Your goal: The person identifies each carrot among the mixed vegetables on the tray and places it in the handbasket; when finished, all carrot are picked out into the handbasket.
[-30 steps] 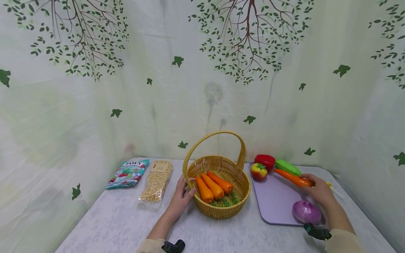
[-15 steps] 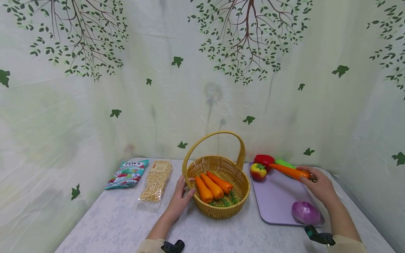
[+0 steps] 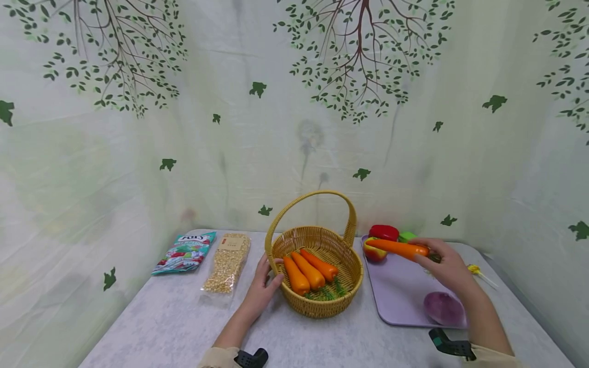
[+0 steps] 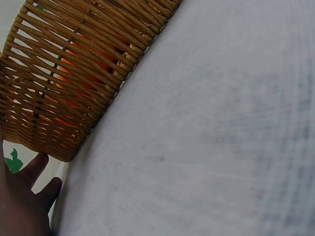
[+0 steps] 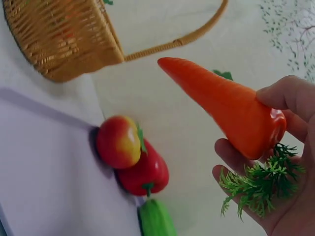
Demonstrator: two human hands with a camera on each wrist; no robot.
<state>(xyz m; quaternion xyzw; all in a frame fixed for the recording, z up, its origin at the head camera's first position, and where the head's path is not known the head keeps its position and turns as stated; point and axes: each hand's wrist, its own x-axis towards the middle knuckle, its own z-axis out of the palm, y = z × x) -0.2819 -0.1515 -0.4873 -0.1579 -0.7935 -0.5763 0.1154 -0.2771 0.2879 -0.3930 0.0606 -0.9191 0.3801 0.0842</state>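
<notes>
My right hand [image 3: 442,260] pinches an orange carrot [image 3: 399,249] by its thick end, above the lilac tray [image 3: 395,301]. In the right wrist view, the carrot's green leafy top [image 5: 266,182] hangs beside my palm, and its tip points toward the wicker basket. My left hand [image 3: 264,289] holds the left side of the wicker basket [image 3: 317,309], at the rim by the handle's foot. Three carrots [image 3: 309,271] lie inside this basket, their leafy tops toward me. From the left wrist view, two left fingers [image 4: 37,167] show beside the woven wall.
A red bell pepper [image 3: 384,232], a red-yellow fruit [image 5: 118,142] and a green vegetable [image 5: 156,219] sit at the tray's back. A purple onion [image 3: 444,308] lies at its front right. Left of the basket are a bag of kernels [image 3: 228,266] and a teal snack packet [image 3: 186,253].
My right hand has lifted the carrot and carried it leftward over the tray, so that it now overlaps the fruit in the head view. The left hand and basket have stayed put.
</notes>
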